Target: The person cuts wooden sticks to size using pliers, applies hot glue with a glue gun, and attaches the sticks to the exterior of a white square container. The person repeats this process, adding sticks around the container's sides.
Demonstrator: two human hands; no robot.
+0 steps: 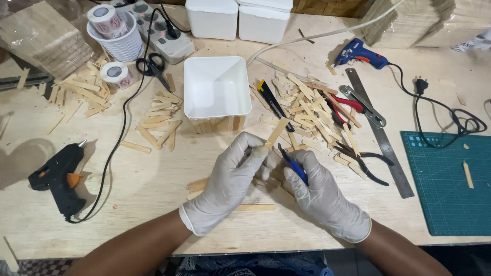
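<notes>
Both hands wear white gloves above the wooden desk. The left hand has its grip closed on a flat wooden stick, held tilted just in front of the white square container. The right hand is clasped around a blue-handled cutter, its tip touching the stick's lower end. Loose sticks lie scattered just beyond.

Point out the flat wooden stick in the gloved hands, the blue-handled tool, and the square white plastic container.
Flat wooden stick [277, 131], head view, upper free end.
Blue-handled tool [296, 168], head view, handle.
Square white plastic container [190, 87], head view, left wall.
</notes>
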